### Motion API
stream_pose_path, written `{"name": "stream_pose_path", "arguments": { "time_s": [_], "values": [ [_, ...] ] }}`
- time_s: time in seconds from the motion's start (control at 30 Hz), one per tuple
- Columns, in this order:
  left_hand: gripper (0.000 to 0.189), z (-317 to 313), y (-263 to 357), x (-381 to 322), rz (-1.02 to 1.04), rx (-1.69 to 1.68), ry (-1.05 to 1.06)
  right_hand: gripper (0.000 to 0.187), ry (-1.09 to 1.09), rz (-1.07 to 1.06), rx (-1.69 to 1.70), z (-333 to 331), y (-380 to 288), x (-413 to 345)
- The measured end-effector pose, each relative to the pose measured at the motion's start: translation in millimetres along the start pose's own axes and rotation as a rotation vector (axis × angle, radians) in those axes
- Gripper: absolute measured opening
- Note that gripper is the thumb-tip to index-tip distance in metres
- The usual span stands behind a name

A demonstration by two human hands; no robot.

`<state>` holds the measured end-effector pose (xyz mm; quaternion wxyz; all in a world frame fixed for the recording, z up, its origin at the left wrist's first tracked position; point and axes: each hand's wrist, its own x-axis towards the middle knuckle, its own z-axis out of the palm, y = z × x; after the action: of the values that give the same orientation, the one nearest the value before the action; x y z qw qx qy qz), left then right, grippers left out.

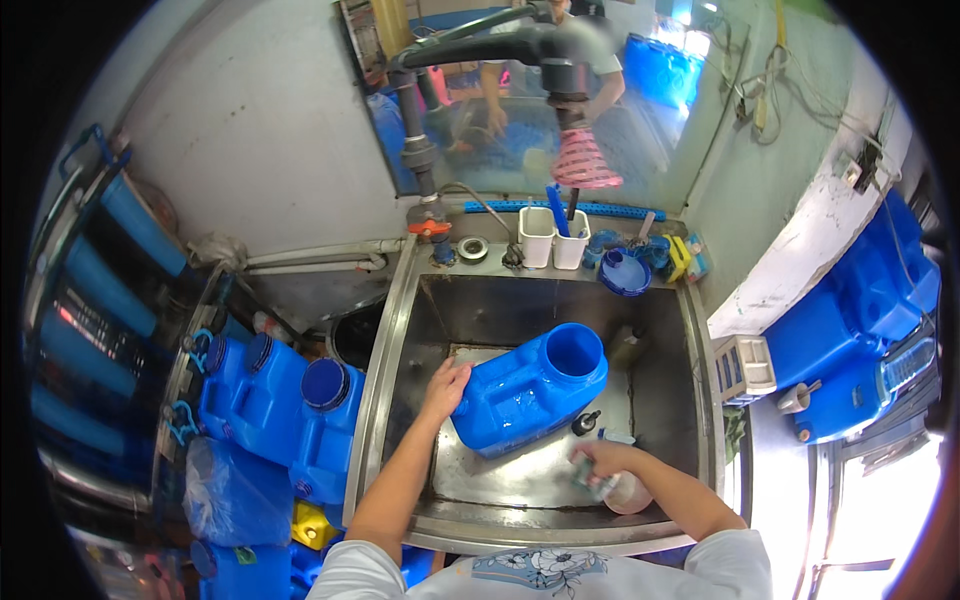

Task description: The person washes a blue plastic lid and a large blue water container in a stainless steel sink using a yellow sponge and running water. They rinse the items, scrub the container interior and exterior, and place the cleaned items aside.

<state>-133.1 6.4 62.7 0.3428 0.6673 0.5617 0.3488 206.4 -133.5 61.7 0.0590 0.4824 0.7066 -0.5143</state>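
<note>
A large blue plastic jug (517, 397) lies tilted in the stainless steel sink (480, 480), its wide uncapped mouth facing up and to the right. Water drops glisten on its side. My left hand (448, 388) grips the jug at its left end, the fingers partly hidden. In the sink's front right part, my right hand (606, 457) curls over a green-and-white thing (585, 476), too blurred to name. A pale pinkish rounded container (628, 495) sits beside that hand. Between the jug and this hand is a small black cap-like piece (586, 423).
White plastic cups (536, 240), a blue lid (624, 271) and a yellow sponge (679, 257) line the back ledge. Above hangs a pipe with a pink cloth-wrapped outlet (585, 157). Blue jugs (326, 435) stand left; more blue containers (810, 337) are at right.
</note>
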Motion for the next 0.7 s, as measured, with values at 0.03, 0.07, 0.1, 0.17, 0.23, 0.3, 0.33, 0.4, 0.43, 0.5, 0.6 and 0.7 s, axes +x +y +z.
{"name": "stream_pose_path", "arguments": {
  "time_s": [0.03, 0.07, 0.1, 0.17, 0.23, 0.3, 0.33, 0.4, 0.43, 0.5, 0.6, 0.7],
  "values": [
    [0.044, 6, -3, -5, -0.032, -0.118, 0.025, 0.045, 0.241, -0.242, 0.004, -15, -30, 1],
    [0.046, 10, -6, -9, -0.061, -0.236, 0.05, 0.043, 0.412, -0.273, 0.011, -28, -58, 5],
    [0.049, 14, -9, -10, -0.07, -0.35, 0.078, 0.041, 0.609, -0.445, 0.02, -39, -85, 12],
    [0.056, 23, -14, -9, -0.191, -0.433, 0.186, 0.039, 1.05, -0.549, -0.112, -59, -128, 34],
    [0.058, 28, -22, -7, -0.155, -0.4, 0.249, 0.038, 1.365, -0.464, -0.161, -62, -161, 65],
    [0.061, 32, -28, -5, -0.207, -0.385, 0.24, 0.049, 1.199, -0.266, -0.236, -32, -184, 96],
    [0.063, 33, -30, -3, -0.221, -0.377, 0.237, 0.05, 1.21, -0.411, -0.357, -12, -191, 109],
    [0.064, 33, -31, -2, -0.261, -0.37, 0.203, 0.051, 1.151, -0.547, -0.414, 1, -184, 118],
    [0.064, 31, -30, -2, -0.335, -0.374, 0.16, 0.051, 1.072, -0.602, -0.375, 2, -178, 120],
    [0.06, 30, -25, -4, -0.302, -0.216, 0.202, 0.045, 1.064, -0.664, -0.356, -14, -161, 120],
    [0.057, 29, -19, -7, -0.298, -0.173, 0.222, 0.037, 1.201, -0.343, -0.252, -34, -152, 132],
    [0.058, 31, -24, -6, -0.31, -0.169, 0.218, 0.043, 1.115, -0.538, -0.338, -2, -160, 144]
  ]
}}
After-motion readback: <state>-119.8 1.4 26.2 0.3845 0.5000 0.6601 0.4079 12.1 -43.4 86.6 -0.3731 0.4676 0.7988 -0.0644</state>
